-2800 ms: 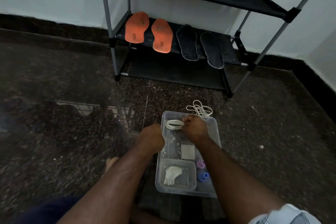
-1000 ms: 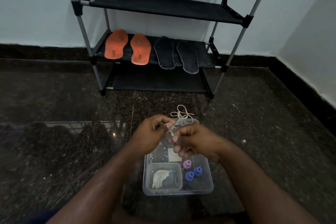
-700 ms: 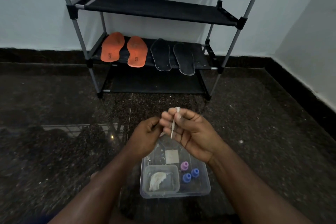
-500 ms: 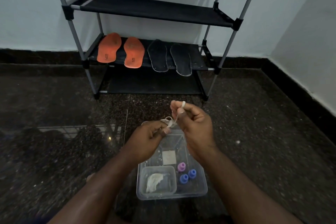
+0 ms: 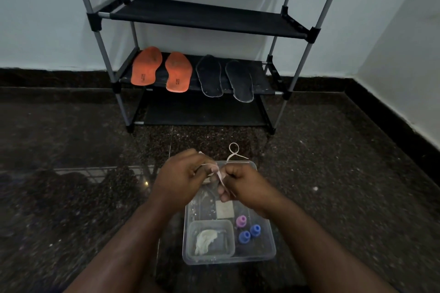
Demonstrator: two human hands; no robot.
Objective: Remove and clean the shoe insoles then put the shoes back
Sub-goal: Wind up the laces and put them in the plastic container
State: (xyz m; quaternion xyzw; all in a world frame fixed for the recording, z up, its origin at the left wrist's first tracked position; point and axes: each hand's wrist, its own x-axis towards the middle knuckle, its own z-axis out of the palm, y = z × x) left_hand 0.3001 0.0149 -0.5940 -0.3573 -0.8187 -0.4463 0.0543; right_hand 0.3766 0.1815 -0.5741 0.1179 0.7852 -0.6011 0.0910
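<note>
Two orange insoles (image 5: 162, 69) and two black insoles (image 5: 225, 77) lie side by side on the middle shelf of a black shoe rack (image 5: 202, 16). Over a clear plastic tub (image 5: 269, 238) on the floor, my left hand (image 5: 182, 177) and my right hand (image 5: 247, 184) both pinch a white shoelace (image 5: 220, 175) between them. A loop of the lace (image 5: 234, 151) lies on the floor just beyond the tub. No shoes are in view.
The tub holds a small inner tray with a white cloth (image 5: 206, 239), a white square pad (image 5: 225, 209), one pink cap (image 5: 241, 221) and two blue caps (image 5: 250, 233). Dark polished granite floor surrounds it. White walls meet in a corner at the right.
Both hands lifted the lace out of the tub and worked it between the fingers. The right hand has come down from its raised position to meet the left. Most of the loose lace is now gathered.
</note>
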